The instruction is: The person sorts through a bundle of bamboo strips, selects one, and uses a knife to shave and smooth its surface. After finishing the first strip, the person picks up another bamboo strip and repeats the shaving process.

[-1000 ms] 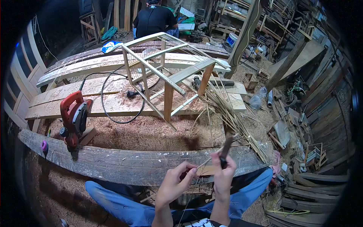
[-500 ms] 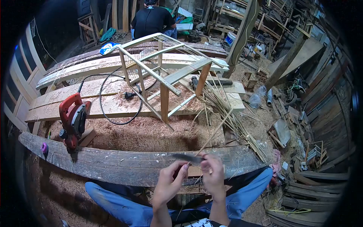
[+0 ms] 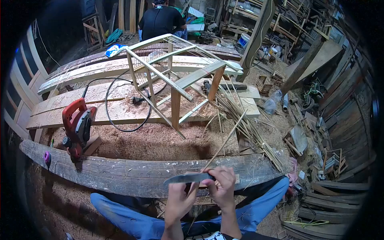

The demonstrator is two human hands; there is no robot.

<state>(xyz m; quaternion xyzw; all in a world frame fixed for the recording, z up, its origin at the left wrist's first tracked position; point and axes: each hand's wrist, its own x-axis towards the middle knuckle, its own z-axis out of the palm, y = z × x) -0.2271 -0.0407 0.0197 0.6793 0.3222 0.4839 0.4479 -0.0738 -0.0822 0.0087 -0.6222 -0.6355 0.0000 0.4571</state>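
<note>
My right hand point(image 3: 224, 186) is closed around the handle of a knife. Its broad dark blade point(image 3: 185, 178) points left and crosses just over the fingers of my left hand point(image 3: 179, 202). A thin bamboo strip point(image 3: 222, 148) slants from my hands up to the right, its lower end hidden behind the blade and fingers. My left hand is closed on that strip, between my knees. Beyond my hands, a bundle of similar strips point(image 3: 250, 130) lies across the boards. A slatted wooden frame point(image 3: 182, 84) stands tilted on the planks.
A worn plank point(image 3: 140, 174) spans in front of my knees. A red electric planer point(image 3: 78, 126) with a black cord rests at its left, near a purple roll point(image 3: 47, 157). Wood shavings point(image 3: 160, 140) cover the ground. A person in a black shirt point(image 3: 162, 22) sits at the back.
The knife has shifted left and slightly down, its blade now showing more of its flat side. My right hand has come closer to my left; the strip has barely moved.
</note>
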